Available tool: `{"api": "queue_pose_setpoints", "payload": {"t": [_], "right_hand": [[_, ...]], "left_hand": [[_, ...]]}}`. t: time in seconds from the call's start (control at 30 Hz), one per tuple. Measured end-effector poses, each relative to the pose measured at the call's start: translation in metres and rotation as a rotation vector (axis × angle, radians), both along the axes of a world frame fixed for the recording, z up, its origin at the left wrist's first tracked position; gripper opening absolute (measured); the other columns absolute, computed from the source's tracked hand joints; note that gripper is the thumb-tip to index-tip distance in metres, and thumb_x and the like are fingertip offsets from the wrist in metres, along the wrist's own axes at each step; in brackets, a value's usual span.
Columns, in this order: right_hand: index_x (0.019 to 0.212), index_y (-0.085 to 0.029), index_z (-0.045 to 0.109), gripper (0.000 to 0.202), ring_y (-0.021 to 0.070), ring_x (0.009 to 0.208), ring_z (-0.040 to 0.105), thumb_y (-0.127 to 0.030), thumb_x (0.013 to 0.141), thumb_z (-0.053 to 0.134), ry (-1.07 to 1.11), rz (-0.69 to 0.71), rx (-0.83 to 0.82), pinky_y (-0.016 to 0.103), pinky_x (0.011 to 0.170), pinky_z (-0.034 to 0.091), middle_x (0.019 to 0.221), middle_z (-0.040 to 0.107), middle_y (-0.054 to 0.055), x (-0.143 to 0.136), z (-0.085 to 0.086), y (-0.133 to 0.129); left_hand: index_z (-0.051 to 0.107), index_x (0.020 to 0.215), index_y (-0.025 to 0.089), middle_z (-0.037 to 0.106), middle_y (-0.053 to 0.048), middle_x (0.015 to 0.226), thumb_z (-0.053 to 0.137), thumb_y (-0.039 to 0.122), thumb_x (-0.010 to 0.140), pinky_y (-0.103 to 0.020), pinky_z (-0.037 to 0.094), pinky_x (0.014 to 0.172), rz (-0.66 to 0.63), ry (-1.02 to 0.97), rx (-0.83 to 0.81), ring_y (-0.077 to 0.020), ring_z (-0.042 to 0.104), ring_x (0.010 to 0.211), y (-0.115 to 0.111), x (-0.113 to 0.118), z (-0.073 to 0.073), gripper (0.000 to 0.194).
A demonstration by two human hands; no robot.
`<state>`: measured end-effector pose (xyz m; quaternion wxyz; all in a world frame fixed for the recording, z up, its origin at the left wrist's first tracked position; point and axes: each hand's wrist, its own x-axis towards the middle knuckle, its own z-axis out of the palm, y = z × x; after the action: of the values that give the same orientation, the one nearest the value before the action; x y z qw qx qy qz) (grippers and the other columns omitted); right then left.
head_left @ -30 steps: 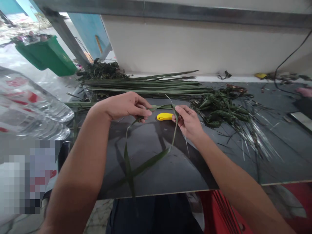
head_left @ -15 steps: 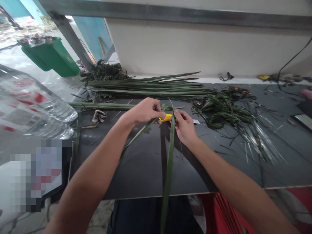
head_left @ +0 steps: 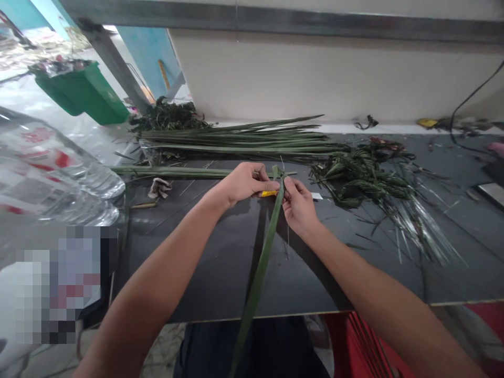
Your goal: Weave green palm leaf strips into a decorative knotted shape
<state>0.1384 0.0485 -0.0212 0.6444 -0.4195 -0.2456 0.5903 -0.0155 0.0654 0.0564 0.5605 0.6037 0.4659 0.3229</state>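
Note:
A long green leaf strip (head_left: 262, 262) hangs from between my hands, over the table's front edge. Its upper end is folded into a small knot-like piece with a thin wire standing out above it. My right hand (head_left: 299, 203) pinches the strip just below that folded end. My left hand (head_left: 252, 184) touches the strip from the left with its thumb and finger pressed together. A yellow object (head_left: 269, 193) shows under my left fingers, and they cover part of it.
Long leaves (head_left: 236, 139) lie across the back of the dark table (head_left: 220, 262). Woven leaf pieces (head_left: 366, 173) with clear stems lie to the right. Plastic bottles (head_left: 59, 168) stand at the left, near a green bin (head_left: 82, 89). A phone-like object (head_left: 492, 194) is at far right.
My left hand has moved right, up to my right hand. The second strip below my left hand no longer shows there. The long strip's lower end has swung left.

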Motion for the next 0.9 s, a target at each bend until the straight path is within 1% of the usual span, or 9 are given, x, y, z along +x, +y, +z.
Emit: {"api": "queue_pose_setpoints", "payload": {"t": [0.13, 0.23, 0.37, 0.43, 0.53, 0.63, 0.73, 0.83, 0.9], "right_hand": [[0.076, -0.023, 0.06, 0.035, 0.009, 0.053, 0.056, -0.041, 0.068, 0.089, 0.019, -0.001, -0.004, 0.023, 0.055, 0.049, 0.055, 0.052, -0.009, -0.002, -0.001, -0.001], [0.075, -0.023, 0.06, 0.033, 0.0091, 0.054, 0.058, -0.039, 0.07, 0.088, 0.027, -0.018, -0.01, 0.023, 0.056, 0.051, 0.057, 0.057, -0.009, -0.003, 0.0, 0.0], [0.074, -0.023, 0.06, 0.028, 0.012, 0.065, 0.068, -0.035, 0.073, 0.085, 0.071, -0.028, -0.068, 0.023, 0.059, 0.054, 0.068, 0.069, -0.005, -0.008, 0.008, -0.002], [0.076, -0.023, 0.062, 0.026, 0.0124, 0.066, 0.068, -0.034, 0.073, 0.085, 0.094, -0.01, -0.082, 0.023, 0.059, 0.053, 0.071, 0.071, -0.004, -0.014, 0.011, -0.005], [0.078, -0.023, 0.063, 0.028, 0.0114, 0.063, 0.066, -0.037, 0.071, 0.086, 0.117, 0.032, -0.051, 0.023, 0.058, 0.052, 0.069, 0.07, -0.005, -0.025, 0.012, -0.012], [0.079, -0.023, 0.064, 0.033, 0.0107, 0.061, 0.062, -0.042, 0.067, 0.088, 0.086, 0.063, 0.016, 0.024, 0.061, 0.051, 0.066, 0.066, -0.007, -0.035, 0.007, -0.017], [0.083, -0.021, 0.067, 0.037, 0.0111, 0.063, 0.062, -0.045, 0.064, 0.088, -0.004, 0.056, 0.068, 0.025, 0.065, 0.051, 0.073, 0.068, -0.005, -0.039, 0.001, -0.019], [0.084, -0.02, 0.07, 0.036, 0.0117, 0.068, 0.062, -0.046, 0.066, 0.086, -0.088, 0.018, 0.105, 0.026, 0.067, 0.05, 0.078, 0.069, -0.003, -0.04, -0.003, -0.018], [0.085, -0.019, 0.071, 0.033, 0.0126, 0.072, 0.061, -0.046, 0.069, 0.084, -0.148, -0.001, 0.144, 0.026, 0.069, 0.049, 0.079, 0.069, -0.002, -0.039, -0.005, -0.017]], "left_hand": [[0.055, 0.066, 0.017, 0.064, -0.003, 0.064, 0.086, 0.037, 0.076, -0.024, 0.037, 0.051, 0.009, 0.006, -0.038, -0.0087, 0.047, 0.053, -0.004, 0.001, 0.009, 0.038], [0.059, 0.071, 0.015, 0.07, -0.007, 0.076, 0.076, 0.044, 0.087, -0.024, 0.037, 0.052, -0.01, -0.052, -0.089, -0.0075, 0.047, 0.053, -0.009, -0.001, 0.016, 0.036], [0.067, 0.078, 0.014, 0.071, -0.005, 0.076, 0.083, 0.037, 0.081, -0.024, 0.043, 0.058, -0.047, -0.076, -0.074, -0.0093, 0.055, 0.059, -0.016, -0.011, 0.019, 0.028], [0.068, 0.08, 0.014, 0.072, -0.006, 0.075, 0.088, 0.031, 0.075, -0.025, 0.046, 0.062, -0.009, -0.078, -0.065, -0.0116, 0.061, 0.064, -0.018, -0.017, 0.017, 0.027], [0.067, 0.088, 0.013, 0.075, -0.009, 0.078, 0.091, 0.021, 0.069, -0.029, 0.051, 0.068, 0.147, -0.139, -0.085, -0.016, 0.067, 0.07, -0.018, -0.023, 0.009, 0.031], [0.068, 0.092, 0.012, 0.075, -0.009, 0.074, 0.089, 0.015, 0.068, -0.031, 0.053, 0.07, 0.302, -0.228, -0.124, -0.0159, 0.068, 0.068, -0.016, -0.024, -0.006, 0.031], [0.071, 0.078, 0.011, 0.071, -0.006, 0.067, 0.088, 0.017, 0.067, -0.028, 0.052, 0.065, 0.371, -0.291, -0.128, -0.0127, 0.063, 0.061, -0.013, -0.019, -0.023, 0.021], [0.072, 0.074, 0.011, 0.07, -0.005, 0.069, 0.091, 0.018, 0.062, -0.026, 0.05, 0.062, 0.412, -0.372, -0.131, -0.012, 0.062, 0.062, -0.011, -0.013, -0.036, 0.024], [0.072, 0.075, 0.011, 0.07, -0.004, 0.07, 0.093, 0.019, 0.059, -0.026, 0.05, 0.062, 0.436, -0.45, -0.155, -0.012, 0.062, 0.063, -0.011, -0.01, -0.041, 0.028]]}}
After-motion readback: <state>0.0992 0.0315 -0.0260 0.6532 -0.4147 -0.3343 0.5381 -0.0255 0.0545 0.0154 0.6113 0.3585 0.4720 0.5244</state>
